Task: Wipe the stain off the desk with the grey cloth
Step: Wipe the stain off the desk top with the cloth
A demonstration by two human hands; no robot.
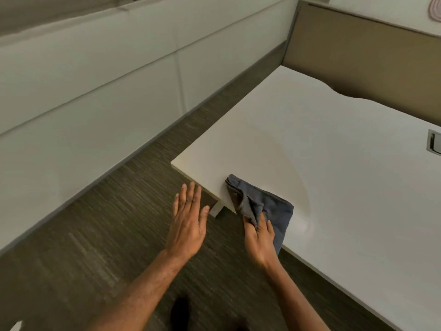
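A grey cloth [267, 204] lies crumpled on the near left corner of the white desk [334, 151], partly hanging over the front edge. My right hand [259, 240] pinches the cloth's near edge at the desk's rim. My left hand [188, 220] hovers flat with fingers spread, over the floor just left of the desk corner, holding nothing. A faint curved sheen runs across the desktop right of the cloth. I cannot make out a distinct stain.
A tan partition panel [370, 51] backs the desk. A metal cable grommet [434, 144] sits at the desk's right edge. White wall panels [95, 80] run along the left, with dark carpet [107, 223] between them and the desk.
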